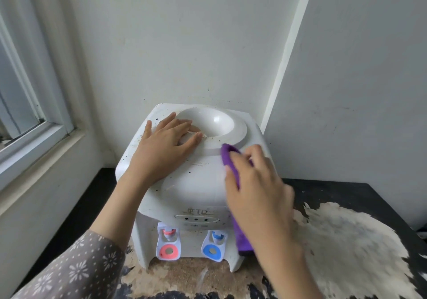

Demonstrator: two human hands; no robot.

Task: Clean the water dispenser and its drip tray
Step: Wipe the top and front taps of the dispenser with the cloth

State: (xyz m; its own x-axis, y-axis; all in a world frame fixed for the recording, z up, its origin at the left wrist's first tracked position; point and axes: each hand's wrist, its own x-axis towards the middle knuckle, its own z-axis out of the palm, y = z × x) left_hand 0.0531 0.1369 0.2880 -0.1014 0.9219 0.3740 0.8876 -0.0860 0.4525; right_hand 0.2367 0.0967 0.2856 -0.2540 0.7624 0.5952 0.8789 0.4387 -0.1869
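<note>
- Water dispenser (196, 190): a white tabletop unit standing upright on a worn black table (346, 192), pushed back against the wall (184, 44) in the corner, with dark specks scattered over its top and left shoulder.
- Its top carries a round bottle well (215, 123) ringed by a raised collar.
- On its front, a red tap (168, 243) sits to the left and a blue tap (213, 245) to the right, below a small panel with three dots.
- Left hand (164, 146): laid flat on the dispenser's top left, fingers straight and spread, fingertips reaching onto the collar; it grips nothing.
- Right hand (256, 187): fingers curled round a purple cloth (233, 171), pressing it against the dispenser's upper right side just below the collar; the cloth's loose end hangs down past the blue tap. The hand is blurred.
- A patterned grey sleeve (69, 268) covers the left forearm.
- The table's black coating is peeled away in pale patches around and right of the dispenser.
- A window frame (34, 113) stands at the left.
</note>
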